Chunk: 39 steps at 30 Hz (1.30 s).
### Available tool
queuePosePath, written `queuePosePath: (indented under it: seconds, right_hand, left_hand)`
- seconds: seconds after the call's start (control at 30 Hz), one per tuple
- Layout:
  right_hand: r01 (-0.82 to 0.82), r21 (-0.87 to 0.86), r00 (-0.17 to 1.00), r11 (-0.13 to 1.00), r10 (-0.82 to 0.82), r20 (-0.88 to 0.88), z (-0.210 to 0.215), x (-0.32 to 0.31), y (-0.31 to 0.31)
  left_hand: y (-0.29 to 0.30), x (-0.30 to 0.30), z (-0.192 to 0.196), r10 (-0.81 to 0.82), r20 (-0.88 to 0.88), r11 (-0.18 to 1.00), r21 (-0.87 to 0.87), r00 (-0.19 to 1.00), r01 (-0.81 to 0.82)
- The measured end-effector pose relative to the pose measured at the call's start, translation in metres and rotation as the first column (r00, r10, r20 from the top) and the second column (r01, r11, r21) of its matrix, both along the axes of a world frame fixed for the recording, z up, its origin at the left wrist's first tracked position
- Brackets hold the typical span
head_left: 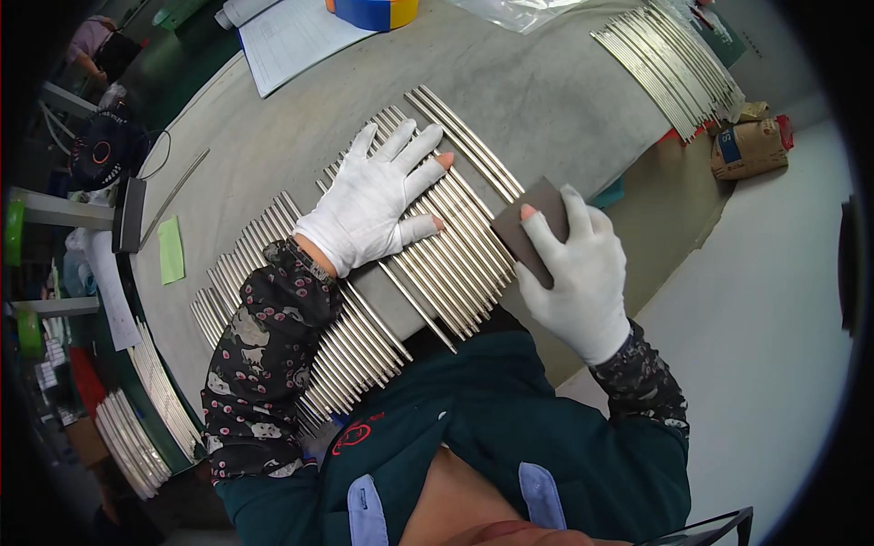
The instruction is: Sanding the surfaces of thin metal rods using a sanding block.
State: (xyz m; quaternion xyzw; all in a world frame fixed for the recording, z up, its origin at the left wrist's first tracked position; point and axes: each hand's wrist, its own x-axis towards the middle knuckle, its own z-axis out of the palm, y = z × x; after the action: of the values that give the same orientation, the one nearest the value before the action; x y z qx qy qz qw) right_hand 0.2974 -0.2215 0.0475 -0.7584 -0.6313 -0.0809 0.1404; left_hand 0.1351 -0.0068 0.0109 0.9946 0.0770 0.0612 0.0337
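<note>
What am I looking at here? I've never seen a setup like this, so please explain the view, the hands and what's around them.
There is no robot here, only a person at work. The single picture comes from a wide fisheye camera worn on their head, looking down, so straight edges bend near the rim and left in the picture is the person's left.

Both hands wear white gloves, with some fingertips bare. The left hand lies spread over a row of metal rods; the right hand grips a dark block at the row's right side.

The rods lie on a grey work surface. Also on it are a green note to the left, papers at the top, and another group of rods at upper right.
</note>
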Motion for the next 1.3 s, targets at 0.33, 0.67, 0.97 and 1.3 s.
queuePosePath:
  seconds: [0.33, 0.67, 0.97, 1.3]
  right_hand:
    - [0.002, -0.008, 0.999, 1.0, -0.002, -0.051, 0.001, 0.003, -0.008]
    - [0.075, 0.0, 0.993, 0.997, -0.075, -0.089, 0.007, 0.003, -0.061]
    - [0.06, 0.029, 0.997, 0.998, -0.058, -0.054, -0.001, 0.003, -0.054]
    - [0.094, 0.086, 0.996, 0.992, -0.092, -0.02, -0.003, 0.011, -0.05]
  left_hand:
    - [0.001, 0.002, -0.001, -0.008, -0.015, 1.0, 0.028, 1.0, 0.009]
    - [0.0, 0.005, -0.001, -0.023, 0.032, 0.996, 0.087, 0.999, 0.02]
    - [-0.001, 0.015, -0.002, -0.006, 0.025, 0.994, 0.11, 1.0, 0.004]
    - [0.001, 0.013, -0.001, -0.021, 0.002, 0.998, 0.067, 1.0, 0.021]
